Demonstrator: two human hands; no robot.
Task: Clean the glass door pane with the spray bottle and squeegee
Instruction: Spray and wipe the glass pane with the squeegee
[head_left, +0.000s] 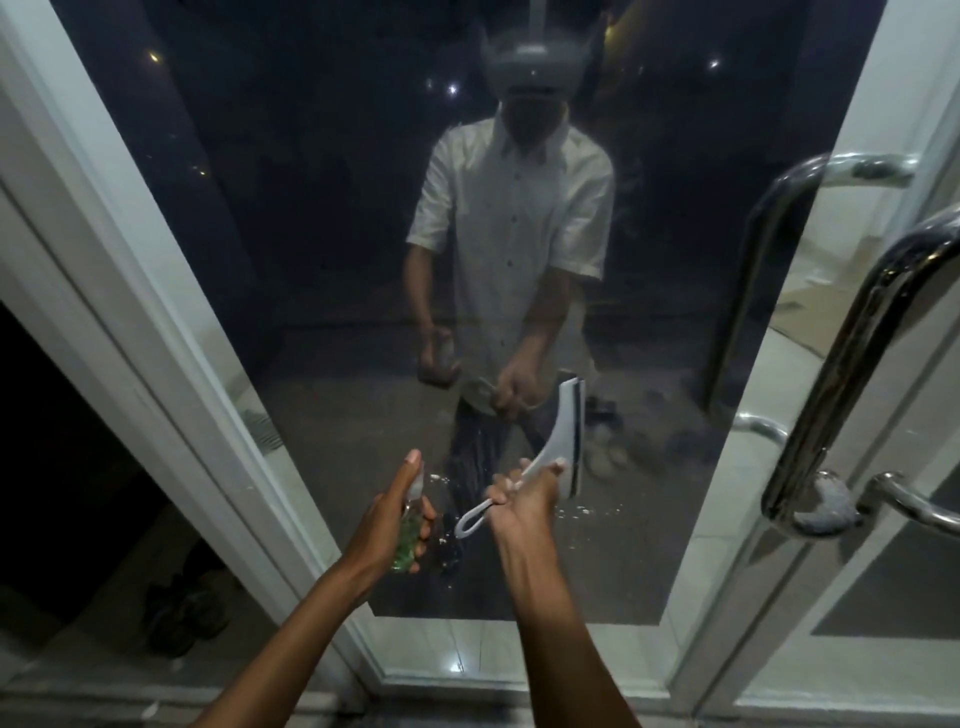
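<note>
Holding the spray bottle (407, 530) in our left hand (387, 519), thumb on its nozzle, we grip the squeegee (550, 447) handle in our right hand (524, 506). Both sit low before the glass door pane (363, 234). We should probably mist evenly, then press the blade flat and pull straight overlapping strokes.

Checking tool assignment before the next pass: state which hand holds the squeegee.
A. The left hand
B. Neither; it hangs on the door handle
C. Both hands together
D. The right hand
D: the right hand grips the white squeegee by its handle, while the left hand holds the green spray bottle.
</note>
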